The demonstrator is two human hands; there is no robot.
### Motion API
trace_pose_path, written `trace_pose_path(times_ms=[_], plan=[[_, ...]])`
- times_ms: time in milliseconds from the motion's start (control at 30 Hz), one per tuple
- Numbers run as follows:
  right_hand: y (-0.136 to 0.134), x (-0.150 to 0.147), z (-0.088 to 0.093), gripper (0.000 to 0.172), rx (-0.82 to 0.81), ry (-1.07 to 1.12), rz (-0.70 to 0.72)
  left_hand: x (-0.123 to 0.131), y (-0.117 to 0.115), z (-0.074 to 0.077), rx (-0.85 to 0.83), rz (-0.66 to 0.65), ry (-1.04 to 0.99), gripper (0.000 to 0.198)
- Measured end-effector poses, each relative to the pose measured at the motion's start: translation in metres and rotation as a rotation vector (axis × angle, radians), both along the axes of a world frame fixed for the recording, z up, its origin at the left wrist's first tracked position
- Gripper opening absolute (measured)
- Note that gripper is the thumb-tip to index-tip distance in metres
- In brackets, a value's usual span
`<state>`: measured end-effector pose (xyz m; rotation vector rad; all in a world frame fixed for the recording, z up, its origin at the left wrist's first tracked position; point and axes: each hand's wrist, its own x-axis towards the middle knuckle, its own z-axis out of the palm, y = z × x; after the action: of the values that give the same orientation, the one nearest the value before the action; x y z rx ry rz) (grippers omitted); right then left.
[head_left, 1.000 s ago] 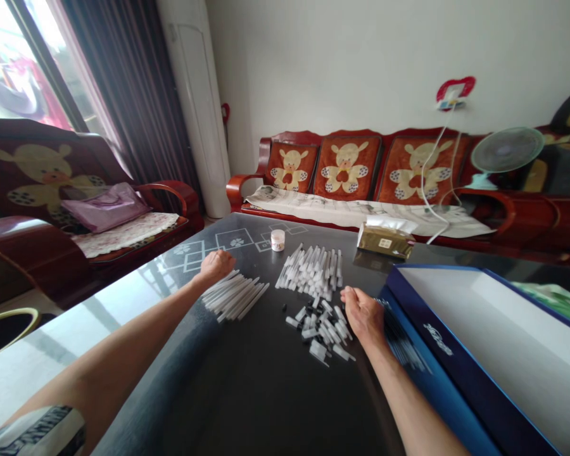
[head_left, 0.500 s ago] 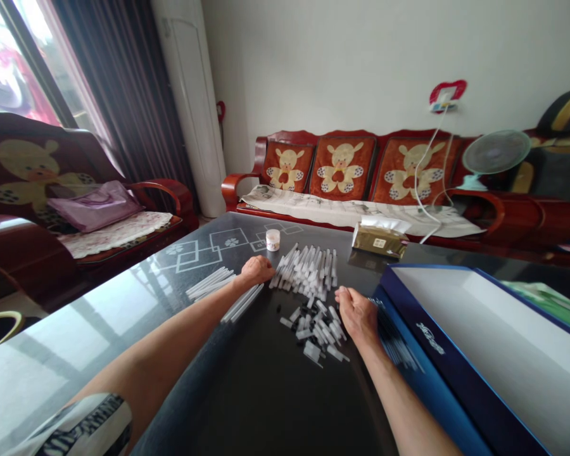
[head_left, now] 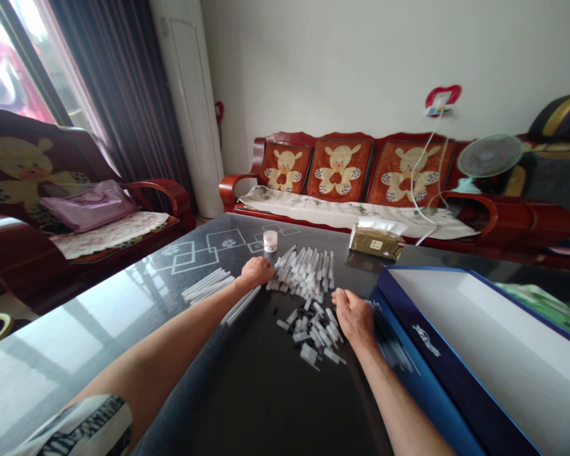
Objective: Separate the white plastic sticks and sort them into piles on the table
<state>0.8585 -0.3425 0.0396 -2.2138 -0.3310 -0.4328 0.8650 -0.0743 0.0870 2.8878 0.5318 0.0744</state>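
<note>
My left hand is closed at the left edge of a heap of translucent white pen barrels; whatever its fingers hold is hidden. My right hand is also closed, its thumb and fingers curled together beside the heap, and I cannot make out anything in it. Between my hands and nearer to me lies a pile of clear pen caps, with small black pieces among them. Under and beside my left forearm are slim white tubes. Thin dark rods, perhaps refills, lie just right of my right hand.
A dark blue open box with a white inside takes up the table's right side. Behind the heap stand a small white tub and a gold tissue box. Wooden sofas surround the dark glossy table.
The view has shifted slightly, so the scene sits a little further left. Both hands stay closed in nearly the same places by the piles.
</note>
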Motion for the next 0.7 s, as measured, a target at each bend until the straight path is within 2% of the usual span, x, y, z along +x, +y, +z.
trace_pose_path(times_ms=[233,700], plan=[[0.0008,-0.0009,0.0013,0.045,-0.005,0.016,-0.008,0.0033,-0.0009,-0.0021,0.005,-0.005,0.007,0.035],[0.0010,-0.0012,0.0000,0.043,-0.018,-0.037,-0.023,0.0100,0.0003,-0.0024,-0.019,0.108,-0.017,0.030]])
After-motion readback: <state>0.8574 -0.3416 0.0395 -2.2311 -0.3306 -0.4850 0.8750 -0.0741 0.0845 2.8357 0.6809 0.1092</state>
